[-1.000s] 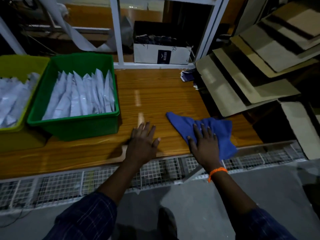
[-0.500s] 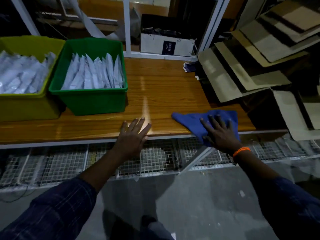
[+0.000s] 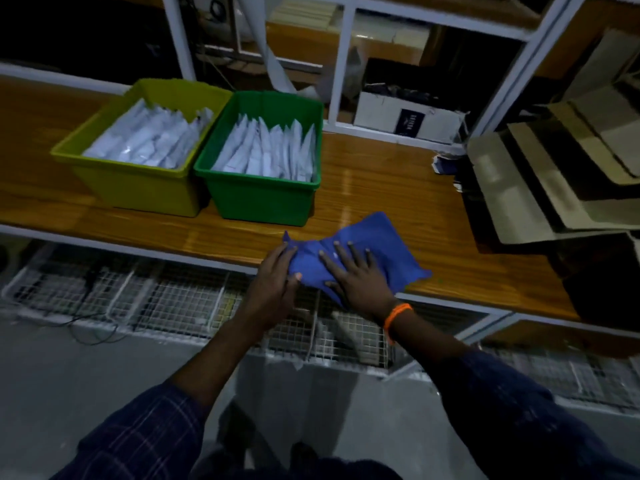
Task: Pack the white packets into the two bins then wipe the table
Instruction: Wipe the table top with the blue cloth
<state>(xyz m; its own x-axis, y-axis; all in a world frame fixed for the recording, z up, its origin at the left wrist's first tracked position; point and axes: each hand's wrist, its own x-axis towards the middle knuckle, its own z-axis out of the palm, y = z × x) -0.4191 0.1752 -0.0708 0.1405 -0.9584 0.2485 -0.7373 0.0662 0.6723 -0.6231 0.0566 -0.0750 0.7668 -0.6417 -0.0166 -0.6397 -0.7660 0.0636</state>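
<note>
Table wiping looks underway, with packets binned beyond the left hand, which pinches the cloth under the spread right hand.

Glossy wood table, seemingly plastic bins, cloth.

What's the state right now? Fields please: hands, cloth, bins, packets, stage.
left hand: touches the cloth's left edge; can't tell if it pinches it
right hand: flat on cloth, fingers spread
cloth: blue, on table at its front edge
yellow bin: on table, left of the pair, holds packets
green bin: beside yellow bin on its right, also holds packets
stage: visible packets all binned; wiping
</note>
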